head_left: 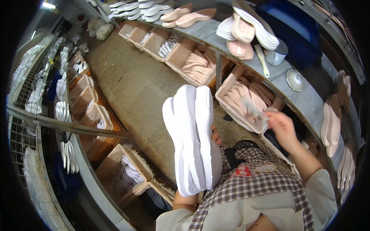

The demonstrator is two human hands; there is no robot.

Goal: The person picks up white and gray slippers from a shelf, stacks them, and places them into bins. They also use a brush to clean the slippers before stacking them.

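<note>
In front of my body I hold several white shoe soles (189, 134) upright, pressed together in a bundle. My left hand (216, 135) is closed around them from behind; only its fingertips show at the right edge of the bundle, and the rest is hidden. My right hand (283, 125) is raised to the right, blurred, above the near edge of a bin of pink soles (243, 96). Its fingers are pinched on a pale, smeared scrap (264, 120) whose kind I cannot make out.
A grey bench (285, 86) curves along the right, carrying pink soles (331, 123), a brush (261, 61), a mug (276, 53) and a small lidlike dish (295, 80). Cloth-lined bins (173, 61) stand below. Wire racks (23, 123) and more bins (135, 173) line the left.
</note>
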